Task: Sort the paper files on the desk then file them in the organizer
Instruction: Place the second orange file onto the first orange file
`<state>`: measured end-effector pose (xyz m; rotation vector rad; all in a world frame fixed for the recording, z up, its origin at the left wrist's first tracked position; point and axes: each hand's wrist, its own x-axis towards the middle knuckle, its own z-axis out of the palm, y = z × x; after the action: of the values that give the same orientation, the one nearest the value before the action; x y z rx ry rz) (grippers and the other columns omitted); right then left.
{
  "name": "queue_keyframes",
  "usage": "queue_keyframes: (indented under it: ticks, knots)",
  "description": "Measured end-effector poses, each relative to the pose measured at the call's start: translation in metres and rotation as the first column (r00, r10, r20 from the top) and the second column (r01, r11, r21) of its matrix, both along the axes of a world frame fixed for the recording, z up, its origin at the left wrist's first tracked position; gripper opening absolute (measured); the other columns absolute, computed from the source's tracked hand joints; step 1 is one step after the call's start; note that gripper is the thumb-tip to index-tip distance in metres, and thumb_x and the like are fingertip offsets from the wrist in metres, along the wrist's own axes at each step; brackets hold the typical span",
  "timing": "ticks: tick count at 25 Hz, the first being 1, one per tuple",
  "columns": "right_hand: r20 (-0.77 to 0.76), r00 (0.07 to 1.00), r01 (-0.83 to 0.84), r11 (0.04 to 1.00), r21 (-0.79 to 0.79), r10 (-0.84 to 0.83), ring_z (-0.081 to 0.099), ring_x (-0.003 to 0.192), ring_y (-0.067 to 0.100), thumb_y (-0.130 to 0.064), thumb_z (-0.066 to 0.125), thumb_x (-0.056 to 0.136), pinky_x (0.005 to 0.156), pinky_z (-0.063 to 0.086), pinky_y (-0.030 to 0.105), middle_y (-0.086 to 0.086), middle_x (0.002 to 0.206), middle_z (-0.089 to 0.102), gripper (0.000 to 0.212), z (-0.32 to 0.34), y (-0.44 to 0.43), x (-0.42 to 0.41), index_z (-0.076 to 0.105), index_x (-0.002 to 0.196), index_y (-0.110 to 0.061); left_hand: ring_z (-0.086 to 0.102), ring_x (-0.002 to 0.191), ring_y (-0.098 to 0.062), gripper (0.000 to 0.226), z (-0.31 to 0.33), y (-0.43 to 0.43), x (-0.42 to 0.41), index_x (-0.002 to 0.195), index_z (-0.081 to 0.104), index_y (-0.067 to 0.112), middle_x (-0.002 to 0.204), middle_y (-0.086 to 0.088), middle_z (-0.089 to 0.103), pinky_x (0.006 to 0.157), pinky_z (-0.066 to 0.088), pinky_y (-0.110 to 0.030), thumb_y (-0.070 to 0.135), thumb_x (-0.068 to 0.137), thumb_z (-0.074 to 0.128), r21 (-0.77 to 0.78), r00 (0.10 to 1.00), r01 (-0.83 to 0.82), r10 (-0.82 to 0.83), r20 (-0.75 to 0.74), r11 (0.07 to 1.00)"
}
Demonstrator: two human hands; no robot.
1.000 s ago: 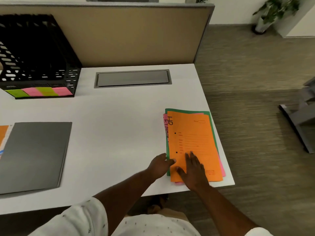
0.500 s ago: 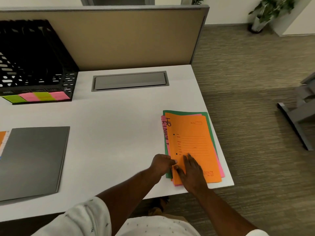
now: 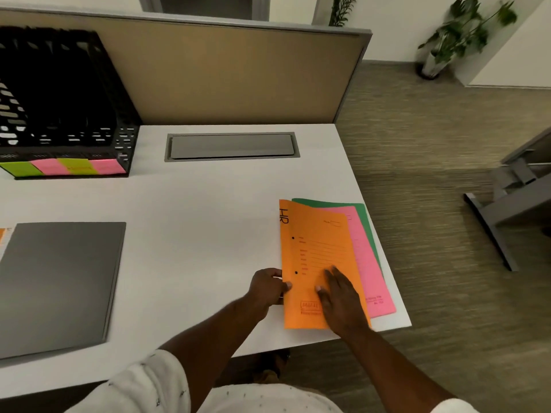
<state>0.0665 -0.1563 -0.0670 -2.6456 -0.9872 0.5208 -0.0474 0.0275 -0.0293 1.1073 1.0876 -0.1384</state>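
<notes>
Pinching the orange file (image 3: 316,248) at its long left edge, the left hand (image 3: 268,289) has its thumb on the cover and its fingers curled at the edge. The right hand (image 3: 343,302) lies flat on the cover, fingers straight, gripping nothing. Marked HR, the file tops a fanned stack, with a pink file (image 3: 369,263) and a green file (image 3: 367,217) beneath, near the right front corner of the desk (image 3: 208,201). The organizer (image 3: 89,114) stands well apart at the back left, with coloured labels (image 3: 59,167) along its front.

The file looks like thin card: light, bendy and smooth. It would likely slide easily over the pink one and droop if taken by a corner. The long left edge seems the best hold, thumb above and fingers below, while the flat hand steadies the stack.
</notes>
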Motion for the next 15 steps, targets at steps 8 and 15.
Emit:
queue_keyframes:
  ticks: [8,15]
  knots:
    - [-0.046,0.983,0.176,0.984,-0.003,-0.176,0.02,0.151,0.027,-0.064,0.024,0.095,0.122,0.021,0.048,0.008,0.166,0.019,0.079,0.008,0.085,-0.072,0.023,0.157,-0.015,0.074,0.093,-0.028,0.017,0.008,0.09,-0.108,0.107,0.068,0.012,0.106,-0.011,0.075,0.065,0.06,-0.033,0.002,0.093,0.064,0.011,0.989,0.085,-0.086,0.117,0.996]
    - [-0.131,0.936,0.341,0.933,0.111,-0.326,0.033,0.145,0.032,-0.053,0.039,0.102,0.113,0.036,0.05,0.009,0.165,0.021,0.07,0.016,0.17,-0.189,0.019,0.158,-0.017,0.075,0.096,-0.03,0.017,-0.003,0.199,-0.243,0.112,0.066,0.012,0.106,-0.012,0.076,0.075,0.062,-0.038,0.008,0.095,0.066,0.048,0.967,0.183,-0.189,0.17,0.982]
